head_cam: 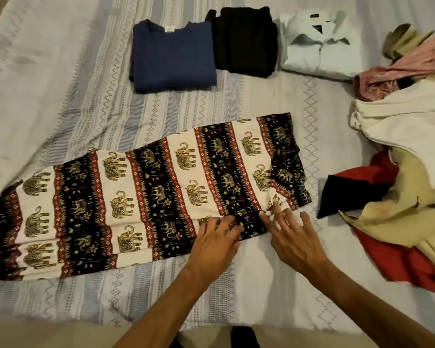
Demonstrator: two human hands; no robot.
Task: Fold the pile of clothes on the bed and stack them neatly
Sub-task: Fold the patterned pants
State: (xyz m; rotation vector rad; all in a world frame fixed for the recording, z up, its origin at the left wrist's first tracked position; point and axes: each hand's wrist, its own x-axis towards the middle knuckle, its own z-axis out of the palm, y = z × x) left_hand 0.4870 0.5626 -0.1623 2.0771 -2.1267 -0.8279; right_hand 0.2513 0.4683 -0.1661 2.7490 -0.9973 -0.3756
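Both hands, left hand (215, 243) and right hand (295, 241), press spread fingers on the elephant-print trousers' (146, 194) near edge (smoothing, apparently); next, fold them across.

Elephant-print trousers (146, 194) — thin, matt printed cloth; bedspread (60, 101) — woven, textured cotton; pink garment (399, 71) faintly glossy.

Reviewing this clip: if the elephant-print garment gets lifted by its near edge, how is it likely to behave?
The elephant-print garment is probably floppy: it lies flat and creases near the right hand. It looks like thin fabric, so likely light. Being long, its far end would probably trail across the bedspread unless the left hand gathers it too.
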